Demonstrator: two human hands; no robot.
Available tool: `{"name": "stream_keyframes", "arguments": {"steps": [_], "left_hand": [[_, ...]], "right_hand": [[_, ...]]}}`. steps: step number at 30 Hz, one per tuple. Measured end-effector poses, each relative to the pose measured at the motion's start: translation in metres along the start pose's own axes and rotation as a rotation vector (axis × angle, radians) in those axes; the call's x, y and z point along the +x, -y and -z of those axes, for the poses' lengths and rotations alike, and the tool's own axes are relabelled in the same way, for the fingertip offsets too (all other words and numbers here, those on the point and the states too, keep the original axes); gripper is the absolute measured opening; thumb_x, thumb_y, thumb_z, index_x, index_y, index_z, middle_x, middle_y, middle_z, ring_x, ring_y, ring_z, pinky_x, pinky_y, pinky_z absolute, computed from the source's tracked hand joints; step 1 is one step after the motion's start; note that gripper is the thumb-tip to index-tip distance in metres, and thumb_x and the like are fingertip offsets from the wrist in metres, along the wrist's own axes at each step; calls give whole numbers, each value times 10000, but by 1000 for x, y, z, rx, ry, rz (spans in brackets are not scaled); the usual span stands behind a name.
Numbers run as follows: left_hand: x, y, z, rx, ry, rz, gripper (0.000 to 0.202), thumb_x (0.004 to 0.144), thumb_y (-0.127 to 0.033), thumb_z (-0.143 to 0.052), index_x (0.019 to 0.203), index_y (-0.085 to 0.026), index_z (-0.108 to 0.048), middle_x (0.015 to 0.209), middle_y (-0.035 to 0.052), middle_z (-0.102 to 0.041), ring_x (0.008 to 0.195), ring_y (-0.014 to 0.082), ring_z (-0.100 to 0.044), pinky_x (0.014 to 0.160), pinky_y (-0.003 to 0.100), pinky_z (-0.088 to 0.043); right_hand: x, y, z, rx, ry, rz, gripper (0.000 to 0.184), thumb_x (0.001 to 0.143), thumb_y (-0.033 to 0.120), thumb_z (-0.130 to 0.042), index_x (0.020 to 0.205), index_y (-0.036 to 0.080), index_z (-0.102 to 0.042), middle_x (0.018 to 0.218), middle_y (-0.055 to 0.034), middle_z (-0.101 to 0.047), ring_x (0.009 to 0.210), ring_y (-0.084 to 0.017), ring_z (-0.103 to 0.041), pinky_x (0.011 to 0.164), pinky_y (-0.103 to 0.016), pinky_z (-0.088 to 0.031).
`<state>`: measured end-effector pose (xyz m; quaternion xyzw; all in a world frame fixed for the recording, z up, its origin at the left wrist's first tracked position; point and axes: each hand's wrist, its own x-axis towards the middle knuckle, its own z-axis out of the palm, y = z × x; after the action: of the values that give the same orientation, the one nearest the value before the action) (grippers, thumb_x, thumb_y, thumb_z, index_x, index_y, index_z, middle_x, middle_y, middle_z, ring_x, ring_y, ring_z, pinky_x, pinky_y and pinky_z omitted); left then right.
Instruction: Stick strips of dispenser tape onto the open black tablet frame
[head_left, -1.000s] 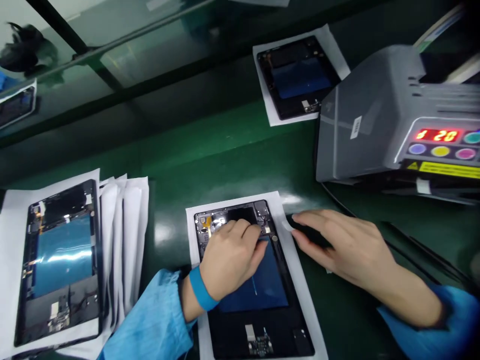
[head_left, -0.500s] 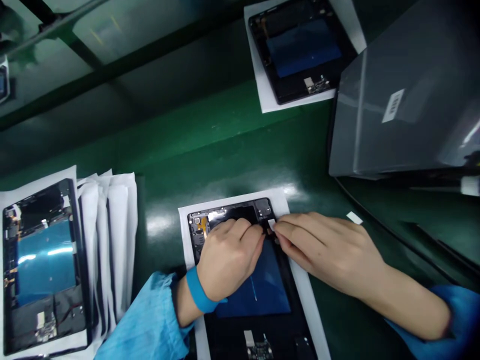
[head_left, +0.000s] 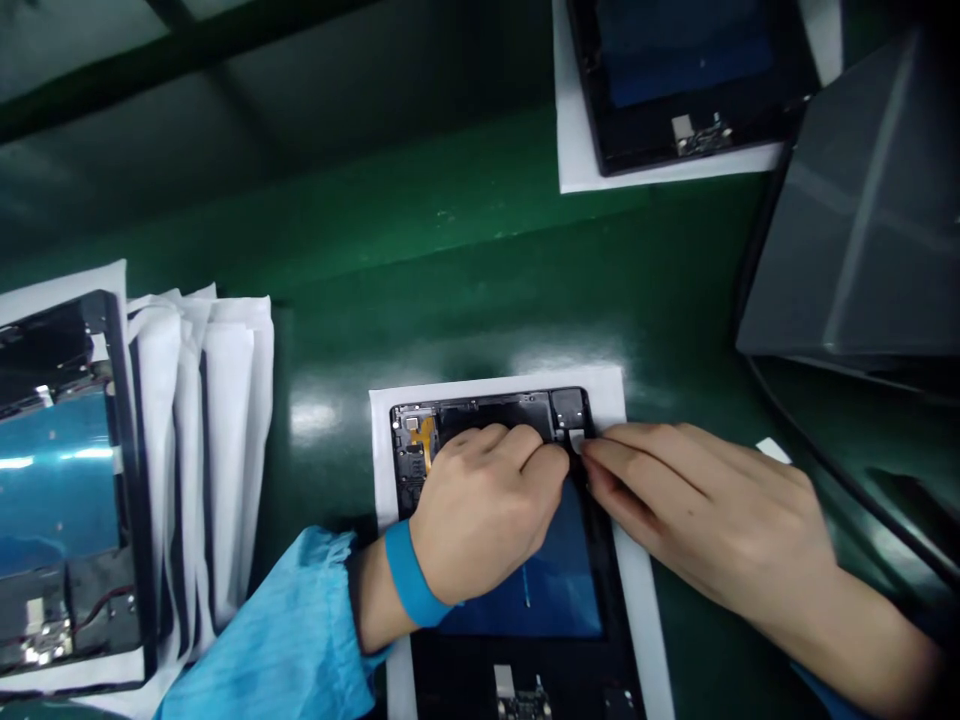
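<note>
On the green tabletop [head_left: 465, 260], an opened tablet [head_left: 525, 560] lies on a white sheet [head_left: 637, 620] at six o'clock. The left hand [head_left: 480, 510] rests curled on its upper half, fingers pressed together. The right hand [head_left: 712, 510] pinches a small white sticker [head_left: 576, 440] at the tablet's one o'clock corner.

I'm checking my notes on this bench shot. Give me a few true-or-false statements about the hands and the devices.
1. Both hands meet at the top right corner of the opened tablet. True.
2. The left hand wears a red wristband. False: the wristband is blue.
3. The tablet lies on a white sheet. True.
4. The right hand rests on the grey machine. False: it is at the tablet.
5. The mat is yellow. False: green.
</note>
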<state>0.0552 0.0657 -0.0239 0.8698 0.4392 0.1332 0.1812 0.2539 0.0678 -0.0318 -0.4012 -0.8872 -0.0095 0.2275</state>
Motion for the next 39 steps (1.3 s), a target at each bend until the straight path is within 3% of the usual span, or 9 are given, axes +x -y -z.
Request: {"name": "stream_keyframes", "arguments": {"steps": [7, 17, 32, 39], "left_hand": [[0, -1, 0, 11, -15, -3, 252, 1016, -174, -442, 871, -162, -647, 781, 18, -597, 717, 176, -583, 660, 327, -510], [1, -1, 0, 36, -34, -5, 244, 1008, -169, -452, 855, -166, -642, 771, 15, -596, 706, 176, -581, 648, 335, -509], [1, -5, 0, 104, -61, 14, 235, 1000, -175, -444, 835, -173, -610, 749, 11, -595, 673, 174, -581, 618, 306, -478], [0, -5, 0, 109, -74, 5, 261, 1008, -194, -432, 816, -173, -607, 725, 10, -589, 666, 173, -585, 606, 307, -480]], "right_hand": [[0, 0, -1, -17, 5, 6, 78, 910, 126, -645, 871, 161, -703, 884, -26, -718, 694, -127, -623, 629, -276, -498], [0, 1, -3, -24, 12, 3, 92, 931, 135, -622, 980, 124, -699, 900, -39, -705, 708, -130, -595, 643, -283, -489], [1, -3, -7, 66, 14, 13, 145, 970, 155, -552, 940, 131, -692, 883, -43, -672, 728, -139, -589, 650, -284, -472], [2, 2, -1, -56, 35, 107, 234, 987, 131, -480, 859, 132, -676, 734, -28, -605, 624, -150, -517, 603, -323, -402]]}}
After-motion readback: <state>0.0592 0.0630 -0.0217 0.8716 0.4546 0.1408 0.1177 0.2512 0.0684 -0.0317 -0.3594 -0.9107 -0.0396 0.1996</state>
